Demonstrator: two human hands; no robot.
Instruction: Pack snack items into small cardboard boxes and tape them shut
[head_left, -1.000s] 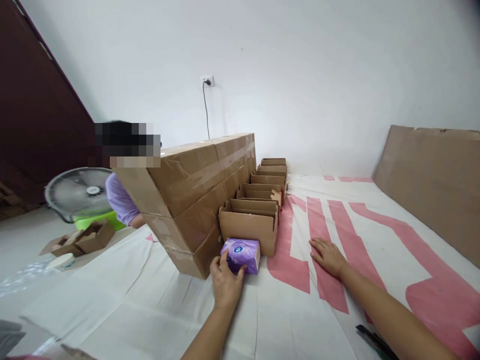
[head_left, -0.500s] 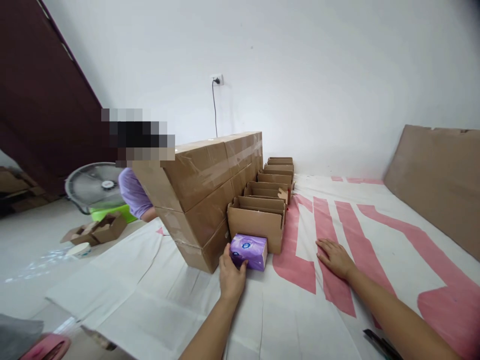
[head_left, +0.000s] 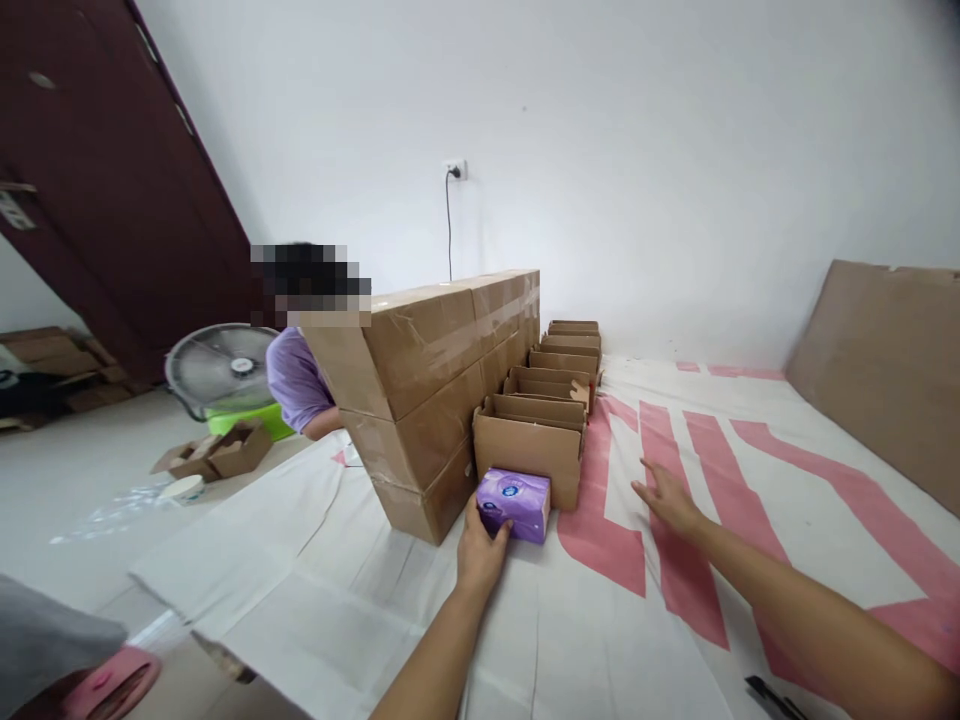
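Note:
My left hand [head_left: 482, 548] is closed around the left end of a purple tissue pack [head_left: 517, 503], its thumb on the near side. The pack rests on the cloth, right up against an open cardboard box [head_left: 529, 447]. To the right, my right hand [head_left: 670, 500] hovers just over the red-and-white cloth [head_left: 559, 590], with its fingers apart and nothing in them. Behind the nearest box, several more open boxes [head_left: 564, 361] run in a row toward the wall.
Taped cartons [head_left: 442, 345] are stacked left of the row, with a person in a purple sleeve [head_left: 295, 375] behind them. A black cutter [head_left: 772, 695] lies at the near right. A cardboard sheet [head_left: 885, 370] leans at the right. A fan [head_left: 225, 370] stands on the floor.
My right hand has risen off the cloth, and its fingers have spread and now point forward. My left hand keeps hold of the tissue pack. The whole view has shifted slightly left.

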